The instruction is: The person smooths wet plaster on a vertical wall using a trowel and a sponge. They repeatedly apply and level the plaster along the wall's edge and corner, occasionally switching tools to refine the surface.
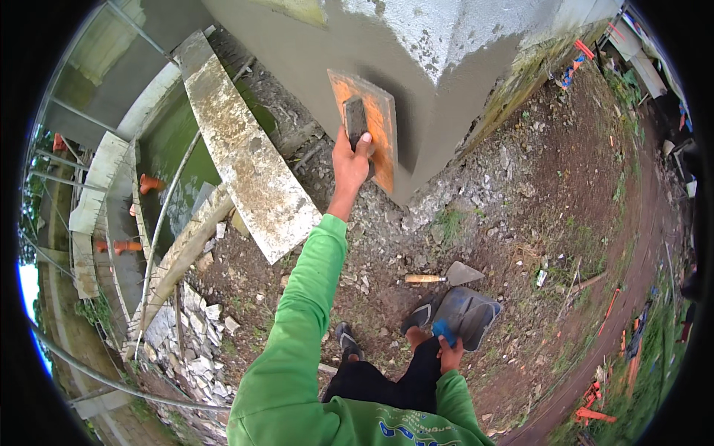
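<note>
My left hand (352, 160) is wrapped round the dark handle of an orange plastering float (382, 123). The float's flat face lies against or very close to the wet grey plaster (439, 119) of the wall, near its corner. Down by my right leg, the fingers of my right hand (449, 354) are closed on a small blue object (444, 329) whose kind I cannot make out. Just beyond it is a dark grey plastic tub (470, 316), partly hidden by the blue object. A pointing trowel (462, 274) with a wooden handle lies on the ground past the tub.
A mortar-stained board (242, 156) slants along the left, beside a pit of green water (175, 141). Broken rubble (201, 334) lies at lower left, near a wooden pole (186, 238). My sandalled feet (347, 340) stand on stony soil. Orange scraps (595, 405) lie at far right.
</note>
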A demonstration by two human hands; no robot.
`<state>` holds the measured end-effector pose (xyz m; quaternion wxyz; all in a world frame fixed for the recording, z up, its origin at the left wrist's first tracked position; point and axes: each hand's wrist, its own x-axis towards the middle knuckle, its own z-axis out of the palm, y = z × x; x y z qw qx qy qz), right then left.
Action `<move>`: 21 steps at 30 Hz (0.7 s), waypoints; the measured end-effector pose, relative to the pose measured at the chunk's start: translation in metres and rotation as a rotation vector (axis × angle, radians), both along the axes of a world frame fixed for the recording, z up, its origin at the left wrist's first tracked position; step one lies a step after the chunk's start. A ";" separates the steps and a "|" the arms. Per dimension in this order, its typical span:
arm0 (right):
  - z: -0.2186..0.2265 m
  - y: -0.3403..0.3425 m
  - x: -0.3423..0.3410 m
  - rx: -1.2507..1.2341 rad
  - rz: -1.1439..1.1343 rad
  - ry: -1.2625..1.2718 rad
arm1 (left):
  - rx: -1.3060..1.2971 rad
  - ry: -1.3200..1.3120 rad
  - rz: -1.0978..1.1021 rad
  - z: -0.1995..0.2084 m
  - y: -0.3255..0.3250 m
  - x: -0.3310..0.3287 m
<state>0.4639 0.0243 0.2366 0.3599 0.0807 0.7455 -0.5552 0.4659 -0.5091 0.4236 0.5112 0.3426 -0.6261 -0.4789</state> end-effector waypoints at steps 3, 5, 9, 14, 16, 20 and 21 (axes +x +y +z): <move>-0.001 0.001 -0.004 0.030 0.015 -0.032 | -0.143 0.071 -0.082 0.088 -0.016 -0.020; -0.009 0.008 -0.003 0.009 0.020 -0.048 | -0.096 0.090 -0.168 0.118 -0.007 -0.043; -0.009 0.018 -0.001 -0.001 -0.009 -0.040 | 0.008 -0.256 -0.058 -0.020 0.002 -0.048; 0.008 -0.001 0.009 0.057 0.152 -0.040 | 0.214 -0.882 -0.011 -0.206 0.069 0.131; 0.012 0.025 0.015 0.073 0.265 0.012 | 0.372 -1.021 -0.066 -0.219 0.128 0.174; 0.058 -0.020 0.052 -0.083 0.384 0.064 | 0.459 -0.889 -0.100 -0.219 0.200 0.305; 0.043 -0.029 0.063 -0.126 0.393 0.101 | 0.503 -0.800 -0.110 -0.206 0.217 0.313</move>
